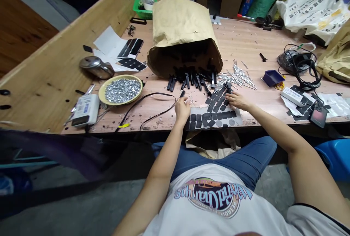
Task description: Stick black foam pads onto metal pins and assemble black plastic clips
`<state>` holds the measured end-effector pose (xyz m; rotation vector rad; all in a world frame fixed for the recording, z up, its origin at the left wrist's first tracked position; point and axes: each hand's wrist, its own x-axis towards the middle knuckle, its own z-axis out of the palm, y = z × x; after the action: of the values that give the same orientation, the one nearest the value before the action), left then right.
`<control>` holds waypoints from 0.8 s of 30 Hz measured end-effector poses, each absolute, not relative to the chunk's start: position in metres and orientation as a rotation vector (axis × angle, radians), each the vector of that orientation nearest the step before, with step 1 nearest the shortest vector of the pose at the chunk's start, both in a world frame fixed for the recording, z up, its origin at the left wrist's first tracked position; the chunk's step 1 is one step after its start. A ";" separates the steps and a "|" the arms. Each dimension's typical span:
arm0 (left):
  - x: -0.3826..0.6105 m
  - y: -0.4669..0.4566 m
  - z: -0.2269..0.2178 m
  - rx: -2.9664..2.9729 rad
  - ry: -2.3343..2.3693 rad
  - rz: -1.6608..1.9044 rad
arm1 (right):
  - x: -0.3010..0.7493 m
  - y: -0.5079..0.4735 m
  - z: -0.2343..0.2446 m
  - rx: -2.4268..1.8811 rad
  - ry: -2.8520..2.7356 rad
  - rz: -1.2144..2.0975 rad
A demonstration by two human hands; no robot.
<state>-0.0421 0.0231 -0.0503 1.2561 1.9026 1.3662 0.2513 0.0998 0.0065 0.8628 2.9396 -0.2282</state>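
In front of the bag [182,20], the left hand [182,109] pinches a black piece [182,93] pointing bagward. The clip [228,86] lies bagward of the right hand [237,101], at its fingertips — whether gripped, I can't tell.

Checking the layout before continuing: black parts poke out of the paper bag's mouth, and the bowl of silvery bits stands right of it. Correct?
Not quite: the head view shows the bowl left of the paper bag. Black parts do poke out of it.
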 end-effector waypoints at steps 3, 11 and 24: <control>-0.035 0.058 -0.047 1.358 1.928 1.265 | 0.246 0.100 0.008 0.881 3.007 -0.253; -0.017 0.099 -0.046 1.207 1.779 1.364 | 0.220 0.051 0.025 1.215 3.067 -0.094; 0.009 0.004 -0.032 0.628 1.020 1.468 | 0.147 -0.012 0.023 1.819 2.801 -0.328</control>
<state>0.0092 0.0039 -0.0325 0.6278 1.0203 1.4683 0.1471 -0.0118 0.0228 1.8186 2.8007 -0.3275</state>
